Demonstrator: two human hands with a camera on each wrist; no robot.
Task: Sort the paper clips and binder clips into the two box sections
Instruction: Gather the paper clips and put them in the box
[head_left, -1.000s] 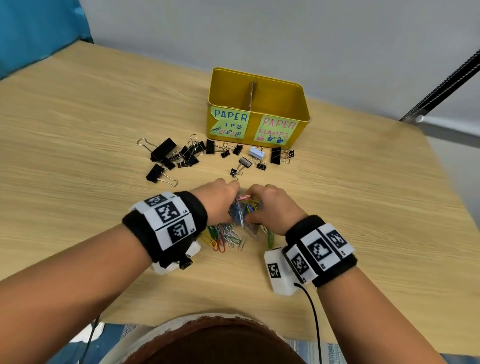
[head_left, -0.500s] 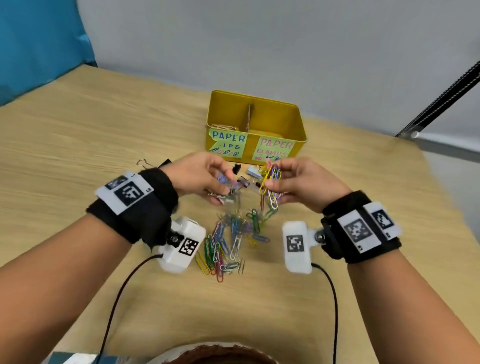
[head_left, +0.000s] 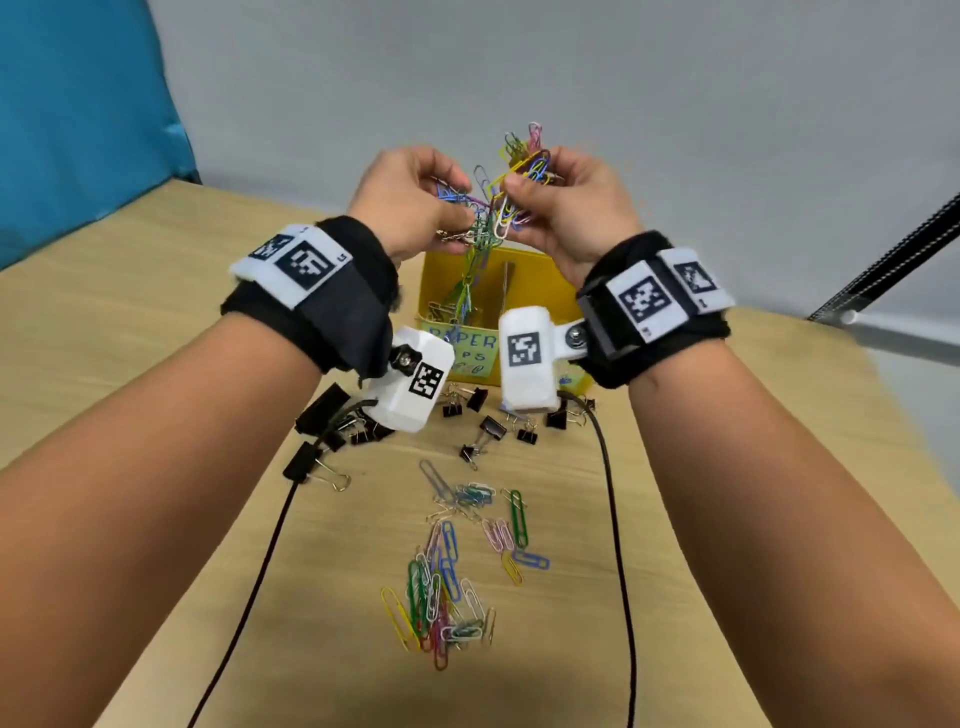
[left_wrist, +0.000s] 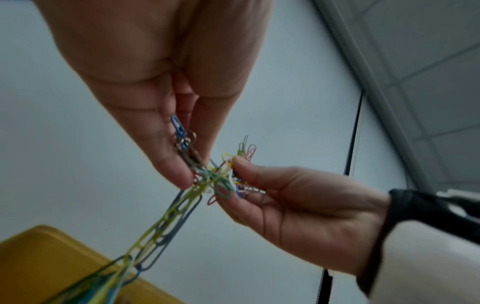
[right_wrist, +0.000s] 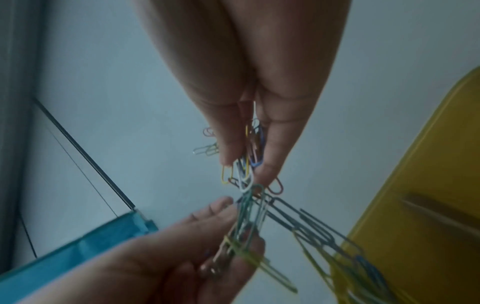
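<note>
Overhead, both hands (head_left: 498, 208) pinch tangled paper clips (head_left: 511, 176).

1. A green paper label (head_left: 470, 349) on the front of the yellow box (head_left: 540, 270) carries hand-drawn letters. The top row reads "PER", with its start hidden behind the left wrist camera (head_left: 413, 384).
2. The row beneath on that label reads "PS"; the letters before it are covered.
3. The square black-and-white code markers on the wristbands (head_left: 306, 265) and wrist cameras carry no readable words.
</note>
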